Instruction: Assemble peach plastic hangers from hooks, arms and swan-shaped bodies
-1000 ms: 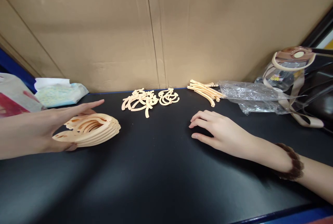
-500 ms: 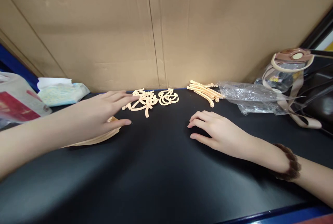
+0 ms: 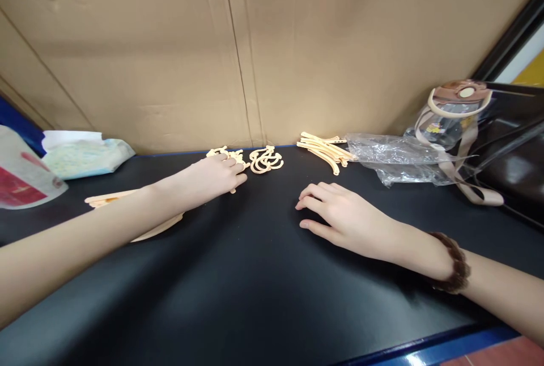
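Observation:
My left hand (image 3: 215, 180) is over the pile of curved peach-coloured plastic pieces (image 3: 235, 155) at the back of the table. Its fingers are bent down into the pile; what they hold, if anything, is hidden beneath them. Just right of this pile lies a group of hook-shaped pieces (image 3: 272, 168) in the same colour. Longer peach-coloured pieces (image 3: 161, 229) lie under my left forearm, which partly covers them. My right hand (image 3: 346, 216) rests on the black tabletop, fingers loosely bent and apart, holding nothing. Beyond it is a stack of long slim pieces (image 3: 323, 151).
Clear plastic bags (image 3: 391, 150) lie beside the stack, near a strapped bottle (image 3: 454, 119) and a black bag (image 3: 521, 145). A tissue pack (image 3: 87, 157) and a white-and-red container (image 3: 25, 170) stand at left. A cardboard wall (image 3: 170, 54) closes the back.
My left hand has moved right and down onto the curved pieces, its fingers going from stretched to bent. My right hand stays on the tabletop. The view has shifted slightly right.

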`<state>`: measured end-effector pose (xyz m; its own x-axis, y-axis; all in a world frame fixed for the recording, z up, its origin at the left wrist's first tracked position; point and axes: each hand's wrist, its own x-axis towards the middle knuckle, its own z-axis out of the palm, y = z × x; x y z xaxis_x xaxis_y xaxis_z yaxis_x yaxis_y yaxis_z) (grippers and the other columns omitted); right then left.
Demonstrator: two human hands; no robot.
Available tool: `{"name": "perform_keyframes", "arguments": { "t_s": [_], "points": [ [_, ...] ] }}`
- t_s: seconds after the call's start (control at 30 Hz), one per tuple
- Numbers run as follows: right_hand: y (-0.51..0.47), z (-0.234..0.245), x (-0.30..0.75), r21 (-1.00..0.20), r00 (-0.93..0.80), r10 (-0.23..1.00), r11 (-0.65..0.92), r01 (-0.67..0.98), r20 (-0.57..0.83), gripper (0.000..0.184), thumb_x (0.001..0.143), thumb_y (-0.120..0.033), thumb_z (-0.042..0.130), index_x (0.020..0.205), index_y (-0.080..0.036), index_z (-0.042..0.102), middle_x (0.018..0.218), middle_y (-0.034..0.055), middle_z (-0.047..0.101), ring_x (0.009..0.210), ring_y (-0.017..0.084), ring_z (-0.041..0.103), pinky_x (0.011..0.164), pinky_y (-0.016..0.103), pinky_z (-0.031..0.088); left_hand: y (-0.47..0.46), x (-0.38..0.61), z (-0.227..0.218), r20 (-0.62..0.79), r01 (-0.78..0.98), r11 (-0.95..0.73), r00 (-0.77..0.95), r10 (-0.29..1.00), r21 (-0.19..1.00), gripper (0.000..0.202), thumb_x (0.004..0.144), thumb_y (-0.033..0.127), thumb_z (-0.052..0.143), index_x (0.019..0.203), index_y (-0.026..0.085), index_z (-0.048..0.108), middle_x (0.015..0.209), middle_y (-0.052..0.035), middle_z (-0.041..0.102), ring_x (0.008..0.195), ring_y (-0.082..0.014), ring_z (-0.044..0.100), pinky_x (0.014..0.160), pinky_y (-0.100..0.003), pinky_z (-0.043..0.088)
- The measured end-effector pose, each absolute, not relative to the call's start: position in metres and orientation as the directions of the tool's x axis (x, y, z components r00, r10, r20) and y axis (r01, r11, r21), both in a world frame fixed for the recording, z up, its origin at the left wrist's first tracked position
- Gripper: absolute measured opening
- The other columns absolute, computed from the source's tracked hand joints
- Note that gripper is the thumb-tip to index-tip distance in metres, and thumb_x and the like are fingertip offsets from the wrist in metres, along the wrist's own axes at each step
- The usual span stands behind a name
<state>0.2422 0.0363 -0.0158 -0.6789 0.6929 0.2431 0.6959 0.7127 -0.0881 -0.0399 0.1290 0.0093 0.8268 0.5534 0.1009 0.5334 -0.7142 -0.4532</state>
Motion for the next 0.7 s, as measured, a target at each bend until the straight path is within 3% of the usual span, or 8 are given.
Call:
{"name": "perform_keyframes", "arguments": {
  "t_s": [0.17, 0.27, 0.37, 0.43, 0.5, 0.57, 0.63, 0.7],
  "points": [
    [0.036, -0.017, 0.243, -0.081, -0.681, 0.686, 0.717, 0.692, 0.257, 0.02, 0.095, -0.029, 0.052, 0.107, -0.016, 0.062, 0.109, 0.0087, 0.06, 0.094, 0.023, 0.058, 0.087, 0.042, 0.048, 0.119, -0.036, 0.023, 0.034, 0.449, -0.694, 0.851, 0.524, -0.563, 0.032, 0.091, 0.002, 0.038, 0.098, 0.018, 0.065, 0.097, -0.0094, 0.067, 0.093, -0.0228, 0.061, 0.087, -0.035, 0.042],
    [0.036, -0.017, 0.243, -0.075, -0.681, 0.685, 0.717, 0.693, 0.258, 0.02, 0.095, -0.028, 0.053, 0.107, -0.015, 0.062, 0.108, 0.0084, 0.06, 0.093, 0.023, 0.059, 0.086, 0.042, 0.048, 0.114, -0.033, 0.037, 0.042, 0.429, -0.647, 0.851, 0.524, -0.631, 0.034, 0.092, 0.002, 0.034, 0.105, 0.015, 0.062, 0.092, -0.0103, 0.065, 0.083, -0.0242, 0.06, 0.073, -0.034, 0.043],
    [0.036, -0.017, 0.243, -0.065, -0.681, 0.681, 0.718, 0.693, 0.27, 0.019, 0.094, -0.028, 0.055, 0.107, -0.016, 0.062, 0.106, 0.0082, 0.061, 0.093, 0.023, 0.059, 0.085, 0.041, 0.048, 0.107, -0.03, 0.05, 0.115, 0.493, -0.594, 0.822, 0.558, -0.636, 0.023, 0.092, 0.008, 0.041, 0.094, 0.017, 0.062, 0.084, -0.0081, 0.062, 0.075, -0.0233, 0.058, 0.059, -0.031, 0.038],
    [0.036, -0.017, 0.243, -0.063, -0.68, 0.679, 0.719, 0.692, 0.276, 0.018, 0.094, -0.028, 0.055, 0.106, -0.016, 0.062, 0.106, 0.0081, 0.061, 0.093, 0.023, 0.06, 0.085, 0.04, 0.048, 0.1, -0.026, 0.059, 0.235, 0.605, -0.565, 0.771, 0.591, -0.561, 0.018, 0.093, 0.013, 0.044, 0.086, 0.018, 0.06, 0.081, -0.0067, 0.061, 0.074, -0.0226, 0.059, 0.055, -0.029, 0.034],
    [0.036, -0.018, 0.243, -0.069, -0.678, 0.683, 0.717, 0.694, 0.273, 0.018, 0.094, -0.028, 0.055, 0.105, -0.016, 0.063, 0.106, 0.0079, 0.062, 0.093, 0.023, 0.06, 0.085, 0.04, 0.048, 0.089, -0.02, 0.066, 0.418, 0.751, -0.563, 0.66, 0.624, -0.345, 0.016, 0.093, 0.019, 0.047, 0.082, 0.018, 0.059, 0.078, -0.004, 0.061, 0.072, -0.0198, 0.059, 0.055, -0.026, 0.034],
    [0.035, -0.018, 0.242, -0.111, -0.657, 0.702, 0.702, 0.704, 0.273, 0.019, 0.094, -0.029, 0.055, 0.107, -0.017, 0.062, 0.108, 0.0078, 0.062, 0.095, 0.023, 0.06, 0.087, 0.042, 0.046, 0.076, -0.012, 0.071, 0.589, 0.793, -0.601, 0.441, 0.677, 0.097, 0.015, 0.091, 0.025, 0.056, 0.078, 0.017, 0.058, 0.073, 0.0009, 0.062, 0.068, -0.0141, 0.061, 0.06, -0.023, 0.039],
    [0.034, -0.017, 0.241, -0.248, -0.59, 0.756, 0.652, 0.716, 0.283, 0.028, 0.094, -0.036, 0.055, 0.116, -0.017, 0.058, 0.112, 0.0077, 0.062, 0.101, 0.024, 0.058, 0.091, 0.042, 0.044, 0.061, -0.003, 0.071, 0.561, 0.629, -0.565, 0.236, 0.794, 0.535, 0.016, 0.088, 0.03, 0.061, 0.079, 0.017, 0.061, 0.073, 0.0023, 0.065, 0.068, -0.0118, 0.061, 0.06, -0.019, 0.044],
    [0.033, -0.016, 0.239, -0.462, -0.5, 0.82, 0.571, 0.678, 0.28, 0.04, 0.094, -0.044, 0.054, 0.124, -0.018, 0.052, 0.114, 0.0064, 0.062, 0.107, 0.023, 0.056, 0.095, 0.041, 0.042, 0.047, 0.004, 0.064, 0.424, 0.401, -0.454, 0.166, 0.89, 0.796, 0.012, 0.083, 0.027, 0.067, 0.079, 0.017, 0.063, 0.077, 0.0021, 0.067, 0.072, -0.0111, 0.062, 0.064, -0.018, 0.05]
  ]
}}
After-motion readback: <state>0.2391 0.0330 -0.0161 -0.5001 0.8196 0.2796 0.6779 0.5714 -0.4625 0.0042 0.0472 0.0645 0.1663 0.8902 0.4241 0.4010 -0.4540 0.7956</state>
